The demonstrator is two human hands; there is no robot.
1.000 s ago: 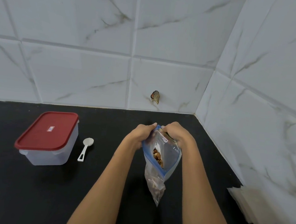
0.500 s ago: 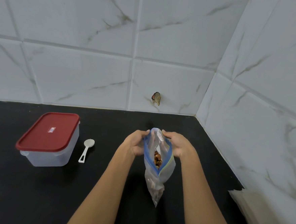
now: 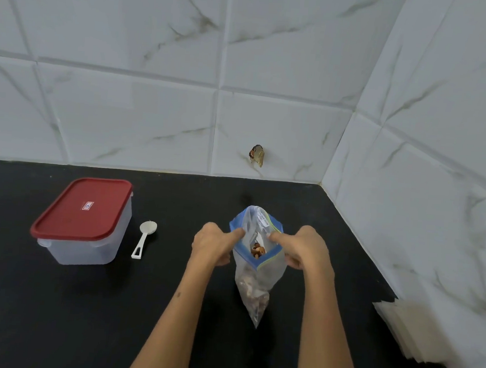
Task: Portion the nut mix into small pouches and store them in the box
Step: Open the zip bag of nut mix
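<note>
Risk entry: your left hand (image 3: 214, 243) and right hand (image 3: 303, 250) each pinch the bag (image 3: 254, 271) mouth wide; loosen either, it sags and nuts (image 3: 257, 250) spill.

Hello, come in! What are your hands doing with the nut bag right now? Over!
Left hand and right hand grip the zip bag mouth, pulled open. Nuts visible inside. Box lidded, spoon untouched. Nothing in the way.

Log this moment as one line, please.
stage: opening bag | left hand: grips bag rim | right hand: grips rim | box: lid on | spoon: untouched
</note>
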